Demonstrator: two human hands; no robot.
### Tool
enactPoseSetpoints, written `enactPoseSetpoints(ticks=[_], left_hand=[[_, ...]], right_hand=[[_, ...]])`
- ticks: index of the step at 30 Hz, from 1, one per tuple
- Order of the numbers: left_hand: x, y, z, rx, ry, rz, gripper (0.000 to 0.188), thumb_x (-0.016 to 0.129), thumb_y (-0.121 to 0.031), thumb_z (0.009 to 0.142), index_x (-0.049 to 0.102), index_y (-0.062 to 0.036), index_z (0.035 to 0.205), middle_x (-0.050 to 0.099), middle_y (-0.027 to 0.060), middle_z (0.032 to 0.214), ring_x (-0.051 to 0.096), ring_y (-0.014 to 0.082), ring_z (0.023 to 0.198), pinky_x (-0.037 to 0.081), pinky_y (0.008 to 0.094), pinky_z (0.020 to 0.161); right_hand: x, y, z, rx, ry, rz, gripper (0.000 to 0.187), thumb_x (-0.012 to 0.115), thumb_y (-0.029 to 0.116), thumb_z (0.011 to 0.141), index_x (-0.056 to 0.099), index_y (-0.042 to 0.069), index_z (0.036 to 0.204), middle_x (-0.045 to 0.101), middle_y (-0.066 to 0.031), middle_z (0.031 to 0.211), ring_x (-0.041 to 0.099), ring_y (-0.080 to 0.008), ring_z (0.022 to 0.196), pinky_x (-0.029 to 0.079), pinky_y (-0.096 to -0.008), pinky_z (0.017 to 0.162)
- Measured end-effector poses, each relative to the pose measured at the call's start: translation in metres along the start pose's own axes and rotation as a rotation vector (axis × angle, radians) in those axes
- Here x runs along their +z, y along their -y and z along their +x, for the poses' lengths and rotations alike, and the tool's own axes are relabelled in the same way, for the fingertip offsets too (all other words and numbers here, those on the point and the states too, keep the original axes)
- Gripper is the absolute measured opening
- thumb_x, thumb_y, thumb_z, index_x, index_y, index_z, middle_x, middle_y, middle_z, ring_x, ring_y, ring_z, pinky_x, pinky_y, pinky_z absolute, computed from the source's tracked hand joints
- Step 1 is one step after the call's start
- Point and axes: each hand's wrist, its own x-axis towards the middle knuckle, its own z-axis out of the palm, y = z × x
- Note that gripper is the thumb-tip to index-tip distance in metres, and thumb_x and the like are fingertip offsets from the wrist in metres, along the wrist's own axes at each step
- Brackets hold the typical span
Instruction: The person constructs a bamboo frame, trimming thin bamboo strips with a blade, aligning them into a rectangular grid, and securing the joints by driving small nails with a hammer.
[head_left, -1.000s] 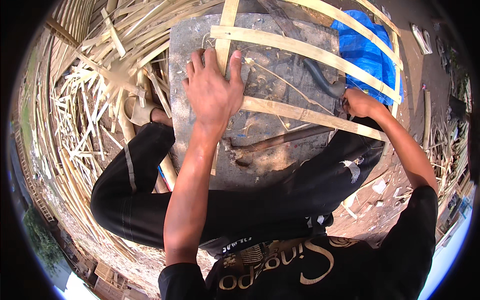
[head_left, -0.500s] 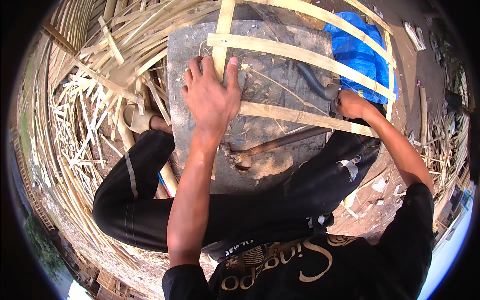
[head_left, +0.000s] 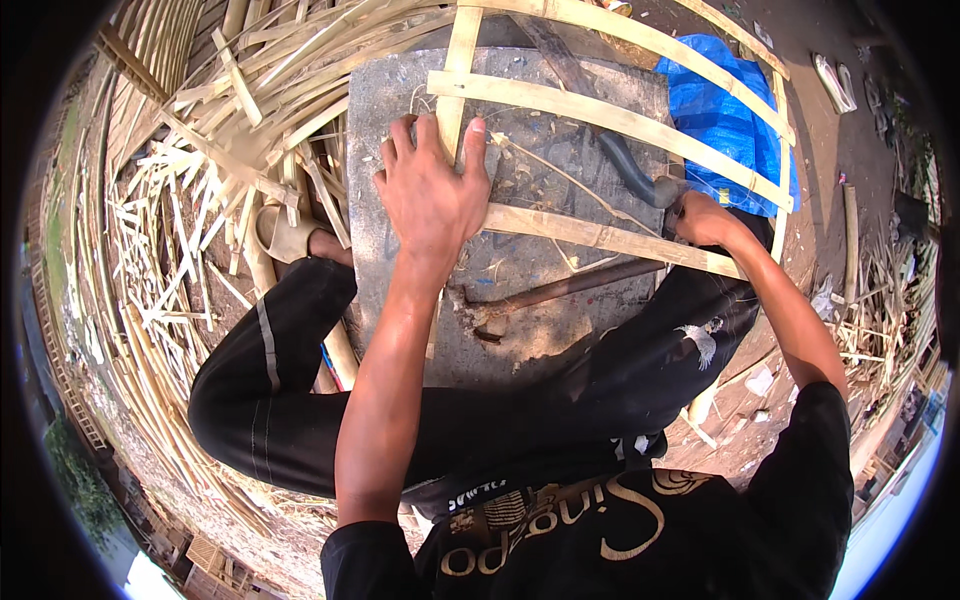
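Observation:
My left hand [head_left: 432, 190] lies palm down, fingers and thumb apart, over an upright slat of a pale bamboo lattice frame [head_left: 560, 98]. It covers the spot where a lower cross slat [head_left: 610, 237] meets the upright. At the frame's right side my right hand [head_left: 703, 220] is closed, its fingers curled and partly hidden. It is next to the rounded end of a bar with a dark blue-grey curved sleeve [head_left: 628, 168]; what it grips is not clear. Beneath the frame is a worn grey board [head_left: 385, 100]. A wooden-handled tool [head_left: 570, 285] lies on it.
Bamboo strips and offcuts [head_left: 180, 235] pile up on the left. A crumpled blue sheet [head_left: 712, 95] lies behind the frame at the right. Pale sandals [head_left: 833, 82] are on the ground at far right. My bent leg in black trousers [head_left: 290, 330] borders the board.
The view has shifted a little, so the board and frame appear slightly lower and to the right. My left hand keeps its place on the frame; my right hand stays by its right side.

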Motion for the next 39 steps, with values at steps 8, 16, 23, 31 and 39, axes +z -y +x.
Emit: enactPoseSetpoints(ticks=[8, 16, 23, 31, 39], left_hand=[[-0.001, -0.004, 0.0, 0.005, -0.005, -0.011, 0.059, 0.054, -0.055, 0.1, 0.064, 0.0003, 0.116, 0.058, 0.0222, 0.128, 0.055, 0.0429, 0.12, 0.043, 0.0552, 0.098], [-0.004, -0.002, 0.001, -0.028, 0.049, -0.02, 0.064, 0.054, -0.055, 0.098, 0.062, 0.0027, 0.124, 0.053, 0.0262, 0.133, 0.051, 0.0455, 0.124, 0.04, 0.0603, 0.1], [-0.001, 0.0, 0.001, -0.034, 0.052, 0.002, 0.066, 0.053, -0.057, 0.098, 0.061, 0.0021, 0.126, 0.052, 0.0252, 0.135, 0.051, 0.0446, 0.126, 0.039, 0.0595, 0.101], [0.004, 0.004, 0.001, -0.002, 0.004, -0.002, 0.059, 0.056, -0.056, 0.097, 0.063, -0.0014, 0.12, 0.056, 0.024, 0.132, 0.054, 0.0441, 0.122, 0.041, 0.0592, 0.099], [0.002, 0.003, 0.0, 0.015, -0.022, -0.031, 0.059, 0.057, -0.055, 0.097, 0.064, -0.0008, 0.118, 0.057, 0.0237, 0.128, 0.055, 0.0437, 0.119, 0.042, 0.0595, 0.097]], right_hand=[[0.019, -0.013, 0.011, -0.077, -0.134, 0.164, 0.031, 0.069, 0.012, 0.082, 0.07, -0.004, 0.109, 0.072, -0.028, 0.103, 0.071, -0.0395, 0.1, 0.055, -0.0447, 0.085], [0.005, 0.016, -0.005, -0.108, -0.189, 0.33, 0.021, 0.057, -0.002, 0.088, 0.071, -0.004, 0.103, 0.071, -0.0287, 0.104, 0.07, -0.0402, 0.104, 0.054, -0.0444, 0.087], [0.01, -0.021, 0.013, -0.181, -0.095, -0.047, 0.018, 0.067, 0.003, 0.078, 0.07, -0.004, 0.094, 0.073, -0.0226, 0.087, 0.071, -0.0291, 0.083, 0.054, -0.0414, 0.073], [-0.015, -0.01, -0.004, -0.309, 0.205, -0.054, 0.03, 0.07, 0.005, 0.073, 0.075, -0.002, 0.102, 0.075, -0.0206, 0.092, 0.071, -0.0298, 0.085, 0.055, -0.0385, 0.075], [-0.014, -0.006, -0.003, -0.141, 0.077, -0.22, 0.024, 0.063, -0.003, 0.072, 0.071, -0.006, 0.094, 0.072, -0.0241, 0.084, 0.071, -0.0302, 0.078, 0.054, -0.0437, 0.066]])
